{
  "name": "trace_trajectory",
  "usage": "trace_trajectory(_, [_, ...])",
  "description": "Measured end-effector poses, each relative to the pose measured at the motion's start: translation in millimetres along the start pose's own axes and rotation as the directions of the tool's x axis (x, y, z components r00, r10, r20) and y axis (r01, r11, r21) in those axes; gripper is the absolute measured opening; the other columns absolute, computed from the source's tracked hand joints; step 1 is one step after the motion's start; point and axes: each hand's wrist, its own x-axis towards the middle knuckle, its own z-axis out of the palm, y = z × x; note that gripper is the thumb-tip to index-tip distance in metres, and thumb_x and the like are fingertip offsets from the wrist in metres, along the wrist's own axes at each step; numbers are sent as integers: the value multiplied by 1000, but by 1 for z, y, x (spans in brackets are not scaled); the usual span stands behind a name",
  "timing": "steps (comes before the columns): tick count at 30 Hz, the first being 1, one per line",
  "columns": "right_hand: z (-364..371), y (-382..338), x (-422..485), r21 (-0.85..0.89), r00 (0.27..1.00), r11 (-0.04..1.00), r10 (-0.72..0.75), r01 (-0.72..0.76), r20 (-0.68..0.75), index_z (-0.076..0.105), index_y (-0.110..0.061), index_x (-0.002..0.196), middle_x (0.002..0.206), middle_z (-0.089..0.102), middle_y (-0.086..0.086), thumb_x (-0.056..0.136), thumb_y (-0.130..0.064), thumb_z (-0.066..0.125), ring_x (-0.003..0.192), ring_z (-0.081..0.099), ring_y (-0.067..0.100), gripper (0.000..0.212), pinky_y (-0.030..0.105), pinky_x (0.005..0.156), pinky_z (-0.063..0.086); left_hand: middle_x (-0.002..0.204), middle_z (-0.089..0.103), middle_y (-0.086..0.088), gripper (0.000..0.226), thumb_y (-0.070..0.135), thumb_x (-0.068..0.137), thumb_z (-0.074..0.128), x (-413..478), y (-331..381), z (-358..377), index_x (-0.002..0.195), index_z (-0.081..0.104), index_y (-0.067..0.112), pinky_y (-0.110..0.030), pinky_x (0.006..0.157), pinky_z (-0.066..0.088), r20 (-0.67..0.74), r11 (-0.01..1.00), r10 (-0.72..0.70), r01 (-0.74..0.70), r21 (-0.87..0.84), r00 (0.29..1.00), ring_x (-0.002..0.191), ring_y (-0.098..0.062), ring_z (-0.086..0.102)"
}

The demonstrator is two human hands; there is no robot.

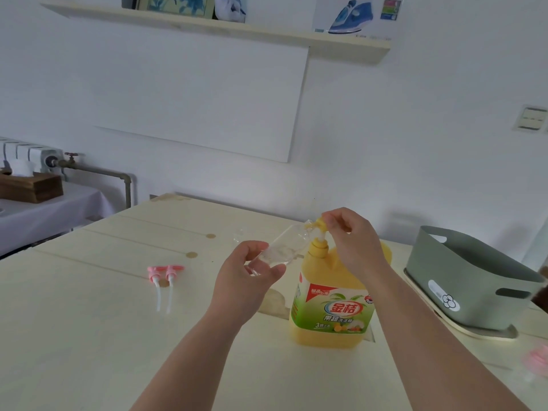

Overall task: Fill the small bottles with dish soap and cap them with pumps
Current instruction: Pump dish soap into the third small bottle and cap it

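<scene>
You face a white wall (385, 129), evenly lit; a long pale shelf (207, 25) runs across its top, and a flat white panel (201, 108) hangs below it; to your right a light switch (532, 117) sits on the wall; at far left a white radiator (26, 152) joins a grey pipe (100, 172), behind a side table (44, 212) draped in pale cloth and bearing a wooden tissue box (29, 186); before you lies a cream plank table (89, 336).

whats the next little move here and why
Probably press the pump head down with the right hand: its fingers already sit on it, and the left hand holds the small bottle tilted, mouth at the dish soap jug spout.
</scene>
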Motion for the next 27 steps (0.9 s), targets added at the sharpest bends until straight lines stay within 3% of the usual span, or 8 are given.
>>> trace_trajectory(3, [-1, -5, 2, 21, 1000, 1000, 5, -5, -4, 63, -31, 87, 88, 66, -14, 95, -40, 51, 88, 59, 4, 17, 24, 74, 44, 88, 67, 8, 31, 24, 78, 76, 1, 1, 0, 104, 60, 29, -20, 65, 39, 2, 1000, 0, 0, -8, 1000, 67, -4, 50])
trace_trajectory(11, [8, 5, 1, -66, 999, 998, 5, -7, -32, 57, -31, 78, 81, 63, -12, 92, -45, 52, 83, 59, 9, 20, 39, 82, 50, 78, 58, 11, 28, 26, 79, 75, 3, 1, 2, 98, 56, 36, -16, 60, 37, 19, 1000, 3, -3, 2, 1000, 69, -5, 49])
trace_trajectory(27, [4, 2, 3, -61, 1000, 998, 10, -11, -18, 62, -32, 80, 83, 66, -13, 91, -44, 55, 86, 61, 9, 18, 40, 83, 51, 86, 63, 8, 31, 25, 79, 75, 4, 3, 1, 102, 57, 34, -14, 62, 38, 21, 1000, 11, -11, 5, 1000, 69, -1, 50])
